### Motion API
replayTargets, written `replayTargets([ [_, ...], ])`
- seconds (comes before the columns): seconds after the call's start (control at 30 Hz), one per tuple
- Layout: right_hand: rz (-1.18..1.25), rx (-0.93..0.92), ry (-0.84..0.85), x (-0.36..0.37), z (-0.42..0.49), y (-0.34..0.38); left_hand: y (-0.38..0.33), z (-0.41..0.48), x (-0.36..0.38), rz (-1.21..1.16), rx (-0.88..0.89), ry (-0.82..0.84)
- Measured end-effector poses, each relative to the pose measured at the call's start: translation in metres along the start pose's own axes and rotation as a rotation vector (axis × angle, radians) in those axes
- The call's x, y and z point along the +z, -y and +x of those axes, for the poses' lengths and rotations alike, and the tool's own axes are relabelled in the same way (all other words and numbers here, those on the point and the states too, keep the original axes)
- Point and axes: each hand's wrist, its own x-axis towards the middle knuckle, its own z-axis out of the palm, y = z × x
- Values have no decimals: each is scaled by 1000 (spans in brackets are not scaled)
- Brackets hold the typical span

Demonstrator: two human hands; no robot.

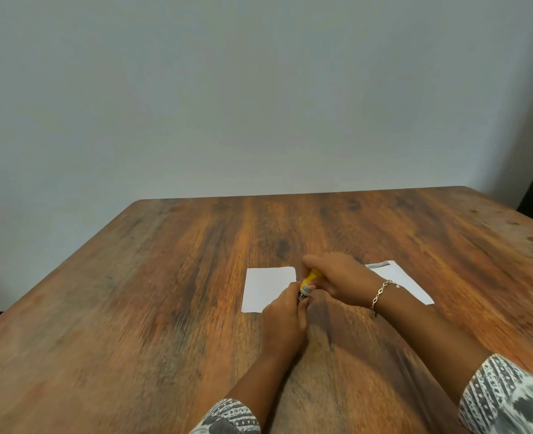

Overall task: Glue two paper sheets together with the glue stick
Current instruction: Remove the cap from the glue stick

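Near the counter's [165, 277] middle we hold the glue stick [306, 288]. The left hand's [285, 321] fingers curl round its body, the right hand's [337, 278] round the yellow cap [313, 275]. The left sheet [266, 288] and right sheet [399, 281] lie apart, seemingly unglued. Uncapping, gluing and joining remain.

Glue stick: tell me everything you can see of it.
The glue stick is a tube, yellow at the upper end, with a blue band and black-and-white lettering lower down. It is tilted, with its top leaning right. The left hand grips its lower end and the right hand its yellow end. It is blurred, so I cannot tell whether the cap is on.
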Motion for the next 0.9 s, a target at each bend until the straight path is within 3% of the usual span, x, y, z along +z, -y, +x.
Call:
replayTargets([
  [0.23,-69,-6,9,0,2,-9,0,0,1,45,20,29],
  [0.6,-143,-220,28,-6,-3,-28,-5,0,-4,-2,59,67],
  [0.73,-212,-335,16,-8,-1,-35,-5,1,-5,-20,72,63],
  [0.9,-458,-639,-117,-13,5,-42,-6,1,-6,-86,66,69],
])
